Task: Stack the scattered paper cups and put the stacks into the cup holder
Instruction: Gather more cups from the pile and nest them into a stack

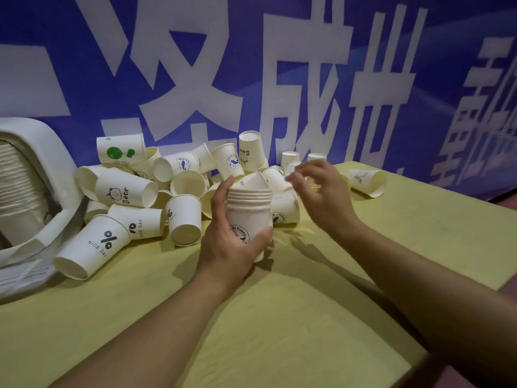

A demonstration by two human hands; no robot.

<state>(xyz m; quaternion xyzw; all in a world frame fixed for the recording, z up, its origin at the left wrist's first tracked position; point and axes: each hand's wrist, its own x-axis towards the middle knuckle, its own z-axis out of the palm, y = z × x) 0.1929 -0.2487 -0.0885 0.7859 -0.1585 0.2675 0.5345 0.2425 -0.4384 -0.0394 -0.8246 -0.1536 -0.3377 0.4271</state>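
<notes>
Several nested cups are sitting upright as a stack (249, 217), left hand (232, 242) curling round it mid-table to steady it, while right hand (321, 189), fingers loose and empty, is hovering over the far pile (156, 186), probably for another; holder (36, 191) lying left.

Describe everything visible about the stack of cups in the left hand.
The stack is several white paper cups nested mouth-up, their rolled rims banded near the top. The outer cup bears a round printed logo, partly covered. It stands roughly upright, held above the yellow table before the loose cups. The left hand grips it, fingers round its side. The right hand hovers beside, blurred.
</notes>
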